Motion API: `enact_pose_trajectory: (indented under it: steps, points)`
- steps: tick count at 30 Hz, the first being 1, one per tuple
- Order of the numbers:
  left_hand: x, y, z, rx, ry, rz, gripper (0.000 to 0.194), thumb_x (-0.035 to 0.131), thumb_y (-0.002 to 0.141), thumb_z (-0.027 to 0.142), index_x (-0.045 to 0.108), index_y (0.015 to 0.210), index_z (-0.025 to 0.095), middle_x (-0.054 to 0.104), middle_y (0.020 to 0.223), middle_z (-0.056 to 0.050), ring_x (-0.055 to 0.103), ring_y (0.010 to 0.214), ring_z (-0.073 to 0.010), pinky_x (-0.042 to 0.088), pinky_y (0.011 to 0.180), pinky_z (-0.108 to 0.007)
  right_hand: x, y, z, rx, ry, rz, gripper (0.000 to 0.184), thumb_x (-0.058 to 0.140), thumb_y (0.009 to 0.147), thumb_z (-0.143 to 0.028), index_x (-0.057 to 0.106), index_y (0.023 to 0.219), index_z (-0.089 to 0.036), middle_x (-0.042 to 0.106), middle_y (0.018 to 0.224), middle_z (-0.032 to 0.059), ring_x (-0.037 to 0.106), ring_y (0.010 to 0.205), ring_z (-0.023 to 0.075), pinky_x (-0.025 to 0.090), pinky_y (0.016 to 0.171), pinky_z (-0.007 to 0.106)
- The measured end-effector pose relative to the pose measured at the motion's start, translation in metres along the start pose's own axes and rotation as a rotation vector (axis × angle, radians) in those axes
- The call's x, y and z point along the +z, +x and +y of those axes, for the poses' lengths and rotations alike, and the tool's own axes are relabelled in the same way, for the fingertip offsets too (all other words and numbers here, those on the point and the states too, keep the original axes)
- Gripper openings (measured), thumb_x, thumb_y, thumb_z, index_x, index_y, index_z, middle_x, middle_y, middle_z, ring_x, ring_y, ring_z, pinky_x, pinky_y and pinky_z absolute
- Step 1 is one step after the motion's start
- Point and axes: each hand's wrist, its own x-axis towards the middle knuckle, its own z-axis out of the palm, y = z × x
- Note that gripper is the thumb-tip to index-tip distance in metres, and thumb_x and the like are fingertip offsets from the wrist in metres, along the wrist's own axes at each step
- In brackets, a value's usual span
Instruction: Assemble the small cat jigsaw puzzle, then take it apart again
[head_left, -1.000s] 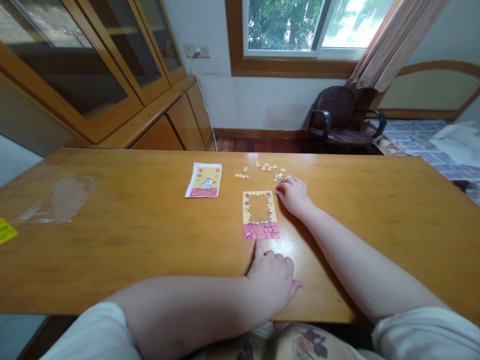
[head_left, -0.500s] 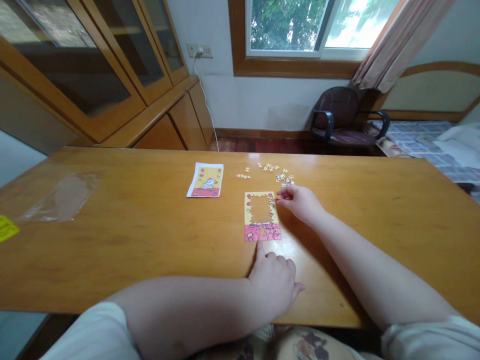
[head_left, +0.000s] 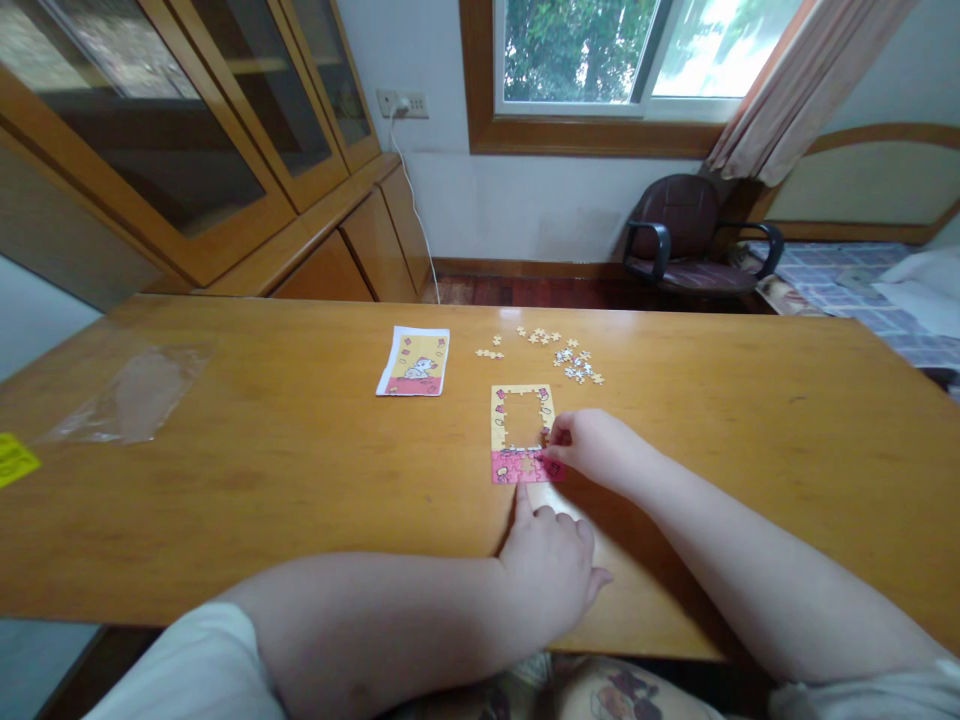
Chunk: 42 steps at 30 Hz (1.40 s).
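A partly joined jigsaw puzzle [head_left: 510, 466] lies on the table, with a yellow border around a gap in the middle and a pink lower band that has a small hole. My right hand [head_left: 592, 442] is over its right side, thumb and fingers pinched on a small pink puzzle piece [head_left: 540, 455] that they partly hide. Below the puzzle, my left hand [head_left: 549, 560] rests with its index finger stretched to the bottom edge, thumb out and the other fingers curled. Loose puzzle pieces [head_left: 581, 366] lie beyond, some white and some yellow.
A reference picture card [head_left: 418, 362] of a white animal lies left of the puzzle. Farther left on the table [head_left: 315, 480] are a clear plastic bag [head_left: 142, 395] and a yellow label [head_left: 15, 458]. An office chair [head_left: 679, 235] stands past the far edge.
My right hand has come from the loose pieces down to the puzzle's pink band, carrying a pink piece. My left hand stays at the bottom edge.
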Motion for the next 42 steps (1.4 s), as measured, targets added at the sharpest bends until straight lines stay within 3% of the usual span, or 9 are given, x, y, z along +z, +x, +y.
enact_pose_trajectory:
  steps: [3,5,10,12,16,23,34,39,42]
  points:
    - [0.001,0.0,0.0,0.012,0.003,0.011,0.048,0.046,0.088,0.056,0.063,0.098,0.013,0.068,0.086,-0.012,0.062,0.081,-0.0285,0.022,0.101,-0.065,-0.024,-0.021,0.005,-0.081,-0.114,0.151,0.015,0.059,0.081,-0.029,0.072,0.076,-0.024,0.07,0.071,0.0039,0.059,0.06,0.0176,0.038,0.055,0.028]
    - [0.001,0.0,0.001,0.016,0.009,0.023,0.046,0.046,0.088,0.055,0.063,0.098,0.013,0.069,0.086,-0.012,0.062,0.082,-0.0286,0.02,0.101,-0.065,-0.027,-0.033,0.012,-0.222,-0.183,0.222,0.021,0.055,0.085,-0.031,0.073,0.075,-0.023,0.069,0.069,0.0056,0.059,0.06,0.0182,0.039,0.059,0.03]
    - [-0.002,0.0,0.002,-0.006,0.028,0.002,0.047,0.045,0.088,0.056,0.064,0.098,0.014,0.069,0.086,-0.012,0.063,0.082,-0.0281,0.022,0.102,-0.063,0.016,-0.035,0.04,-0.682,-0.196,0.291,0.026,0.047,0.091,-0.023,0.072,0.098,-0.022,0.068,0.08,0.008,0.057,0.073,0.0186,0.038,0.068,0.033]
    - [-0.004,0.0,0.002,-0.005,0.028,-0.002,0.049,0.045,0.088,0.058,0.065,0.098,0.014,0.069,0.085,-0.012,0.063,0.081,-0.0273,0.022,0.102,-0.063,0.031,-0.028,0.052,-0.726,-0.146,0.379,0.026,0.048,0.092,-0.023,0.071,0.101,-0.022,0.069,0.085,0.0083,0.056,0.077,0.018,0.038,0.072,0.034]
    - [-0.006,0.0,0.001,-0.003,0.031,0.0,0.049,0.045,0.088,0.057,0.065,0.096,0.014,0.07,0.085,-0.012,0.063,0.08,-0.027,0.02,0.103,-0.064,0.033,-0.016,0.065,-0.814,-0.052,0.298,0.026,0.051,0.089,-0.026,0.07,0.108,-0.023,0.069,0.107,0.0082,0.058,0.09,0.0188,0.039,0.082,0.038]
    - [-0.002,0.001,0.0,0.002,0.03,0.006,0.05,0.046,0.087,0.058,0.065,0.097,0.013,0.07,0.088,-0.012,0.063,0.079,-0.0274,0.019,0.103,-0.064,0.029,-0.014,0.059,-0.829,-0.04,0.237,0.034,0.053,0.087,-0.031,0.066,0.117,-0.024,0.065,0.119,0.009,0.057,0.1,0.0215,0.039,0.088,0.041]
    - [0.001,-0.001,0.001,0.006,0.061,0.056,0.053,0.049,0.087,0.056,0.065,0.108,0.01,0.069,0.095,-0.017,0.061,0.089,-0.0299,0.021,0.103,-0.062,0.038,-0.022,0.049,-0.772,-0.042,0.268,0.036,0.053,0.089,-0.036,0.064,0.12,-0.02,0.064,0.113,0.0122,0.056,0.097,0.0217,0.04,0.088,0.041]
    - [-0.018,-0.019,0.007,-0.014,0.064,0.081,0.04,0.053,0.088,0.048,0.066,0.101,0.013,0.069,0.088,-0.013,0.06,0.089,-0.0273,0.028,0.103,-0.055,0.038,-0.023,0.05,-0.74,-0.07,0.266,0.036,0.052,0.09,-0.037,0.064,0.119,-0.019,0.065,0.111,0.013,0.055,0.096,0.0227,0.04,0.087,0.042]
    - [-0.033,-0.032,-0.005,-0.08,0.047,0.082,0.038,0.057,0.085,0.047,0.067,0.099,0.013,0.068,0.092,-0.013,0.06,0.094,-0.0286,0.036,0.098,-0.05,0.038,-0.023,0.053,-0.736,-0.084,0.277,0.037,0.053,0.089,-0.038,0.064,0.12,-0.02,0.065,0.111,0.0133,0.055,0.098,0.0236,0.041,0.088,0.043]
